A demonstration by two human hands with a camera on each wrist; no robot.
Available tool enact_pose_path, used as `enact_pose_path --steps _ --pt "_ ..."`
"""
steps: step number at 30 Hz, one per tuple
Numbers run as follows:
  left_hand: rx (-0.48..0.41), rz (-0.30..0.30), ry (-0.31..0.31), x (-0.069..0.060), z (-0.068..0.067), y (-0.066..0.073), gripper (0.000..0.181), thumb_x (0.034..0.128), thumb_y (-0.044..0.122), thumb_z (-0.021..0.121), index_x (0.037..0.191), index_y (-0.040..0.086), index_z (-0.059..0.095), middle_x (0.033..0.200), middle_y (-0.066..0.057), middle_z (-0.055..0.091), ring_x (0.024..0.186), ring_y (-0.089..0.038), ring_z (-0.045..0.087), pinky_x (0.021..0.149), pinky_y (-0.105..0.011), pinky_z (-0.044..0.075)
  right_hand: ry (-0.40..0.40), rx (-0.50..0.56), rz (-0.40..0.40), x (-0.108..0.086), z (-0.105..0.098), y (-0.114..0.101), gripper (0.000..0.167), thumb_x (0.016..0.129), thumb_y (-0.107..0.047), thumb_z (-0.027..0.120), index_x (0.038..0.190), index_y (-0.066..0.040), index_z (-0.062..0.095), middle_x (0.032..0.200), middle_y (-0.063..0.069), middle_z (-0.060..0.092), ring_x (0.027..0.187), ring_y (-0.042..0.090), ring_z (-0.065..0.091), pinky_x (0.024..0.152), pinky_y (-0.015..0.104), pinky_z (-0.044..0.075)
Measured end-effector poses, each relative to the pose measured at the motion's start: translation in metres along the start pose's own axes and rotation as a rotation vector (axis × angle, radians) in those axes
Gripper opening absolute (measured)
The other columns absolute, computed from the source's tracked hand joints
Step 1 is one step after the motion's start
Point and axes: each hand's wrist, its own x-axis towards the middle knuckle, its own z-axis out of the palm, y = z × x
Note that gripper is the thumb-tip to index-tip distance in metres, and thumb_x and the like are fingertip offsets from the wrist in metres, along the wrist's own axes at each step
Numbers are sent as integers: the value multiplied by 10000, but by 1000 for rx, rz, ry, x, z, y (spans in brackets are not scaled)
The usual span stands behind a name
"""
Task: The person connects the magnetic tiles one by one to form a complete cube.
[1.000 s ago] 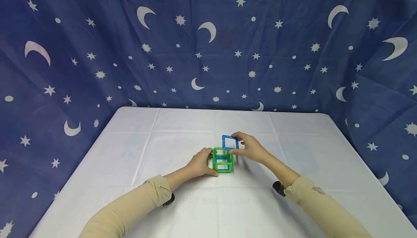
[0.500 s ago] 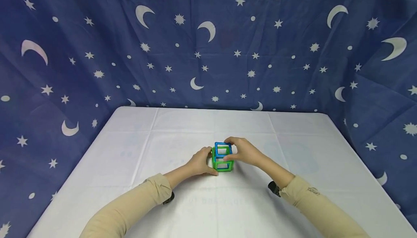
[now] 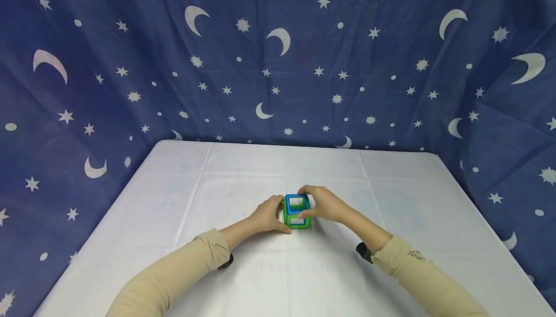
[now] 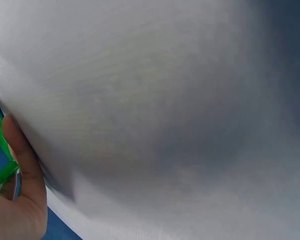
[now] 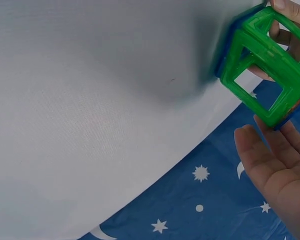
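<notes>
A small cube of magnetic tiles with green frame sides (image 3: 299,222) stands on the white table, a blue square tile at its base. My left hand (image 3: 266,216) grips the cube's left side, thumb at the near corner and fingers behind. On top lies another blue square magnetic tile (image 3: 297,212), which my right hand (image 3: 323,204) holds from the right between thumb and fingers. In the left wrist view, my left hand (image 4: 27,187) lies against the green cube (image 4: 7,170). The right wrist view has the green cube (image 5: 280,65) just beyond my right hand's fingertips (image 5: 244,136).
A creased white cloth covers the table (image 3: 208,278). Behind and at both sides hangs a dark blue curtain (image 3: 304,100) with moons and stars. A dark wrist camera (image 3: 364,252) sits under the right sleeve's cuff.
My right hand has moved left and slightly down with the blue tile, which has gone from raised beside the cube to lying flat over its top. The left hand has stayed on the cube.
</notes>
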Motion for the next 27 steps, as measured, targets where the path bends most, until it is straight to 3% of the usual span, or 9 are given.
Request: enact_pose_path --steps 10,13,16,18,21,23,27 --pt "-7 -4 0 0 1 0 793 651 257 873 1279 -17 476 1076 -121 545 962 -219 532 915 -422 484 10 57 7 -4 5 1 608 779 -300 767 1228 15 505 1198 173 619 1116 297 589 946 438 495" --pt "-117 -80 -39 -3 0 2 882 665 173 863 1380 -24 386 1163 -177 523 839 -208 594 775 -371 558 39 77 49 -7 8 2 591 844 -325 698 1277 13 483 1232 184 593 1141 327 570 951 471 484" --pt "-292 -222 -44 -10 -1 5 814 748 32 756 1430 -29 315 1248 -208 488 729 -171 601 628 -281 570 112 114 134 -10 8 6 448 917 -301 613 1213 25 532 1122 168 631 990 282 617 839 407 532" --pt "-425 -315 10 -17 0 8 642 806 -22 646 1388 -51 376 1235 -207 503 709 -149 595 607 -245 563 139 212 206 -12 7 12 335 951 -256 562 1102 43 582 977 157 659 823 219 621 723 346 546" --pt "-555 -394 122 -23 2 13 342 924 73 530 1232 -75 539 1122 -178 568 789 -150 590 682 -262 572 101 448 306 -12 5 21 310 982 -208 503 999 81 614 773 117 643 627 127 557 590 254 501" --pt "-627 -439 172 -23 3 17 348 970 212 502 1150 -70 597 1069 -162 589 837 -164 587 731 -279 574 41 610 371 -11 4 24 352 998 -215 469 1025 107 608 722 83 619 585 100 540 570 222 487" --pt "-722 -532 191 -16 3 29 489 960 370 511 1175 -61 592 1224 -183 558 1081 -263 556 860 -329 545 -35 803 480 -9 6 23 371 1006 -241 453 1070 104 575 687 11 555 558 67 506 538 158 442"
